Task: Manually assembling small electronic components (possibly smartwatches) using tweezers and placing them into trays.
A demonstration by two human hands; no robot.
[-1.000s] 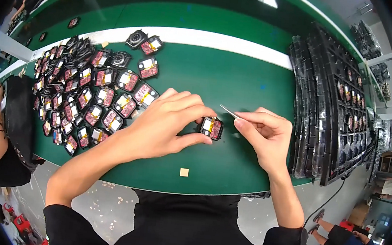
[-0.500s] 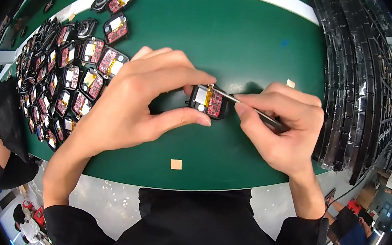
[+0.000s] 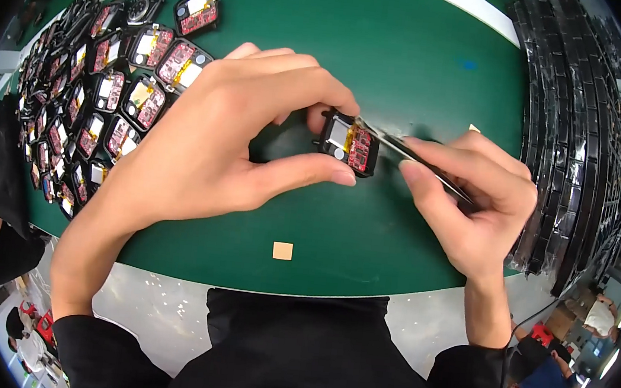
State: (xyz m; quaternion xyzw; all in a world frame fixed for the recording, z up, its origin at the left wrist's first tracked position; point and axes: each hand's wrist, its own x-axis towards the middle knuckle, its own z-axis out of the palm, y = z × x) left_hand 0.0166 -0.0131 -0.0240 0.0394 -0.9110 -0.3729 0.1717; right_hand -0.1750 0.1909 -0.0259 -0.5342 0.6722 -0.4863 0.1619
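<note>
Worktop: green [image 3: 366,233], white strip along far side, pale floor beyond near edge.
Left hand [image 3: 215,136]: reaches in from lower left, back up, index finger at far edge of unit and thumb at near edge; gripping unit between them.
Right hand [image 3: 477,206]: comes in from lower right, thumb and index pinching slim tool [image 3: 388,139], other fingers curled.
Tool tip: at far edge of unit, close to left index fingertip; contact unclear.
Count: 1 unit in hand, 1 tool, 1 tan square [image 3: 282,251] near front edge; pile of similar units [image 3: 110,90] at left overlaps, not countable; black trays [image 3: 556,128] stacked at right, number unclear.
Unit [image 3: 348,144]: black rounded-rectangular case, open face up; pale block and silver disc on left, yellow strip mid, red circuit board on right.
Unit position: between both hands, over middle of worktop.
</note>
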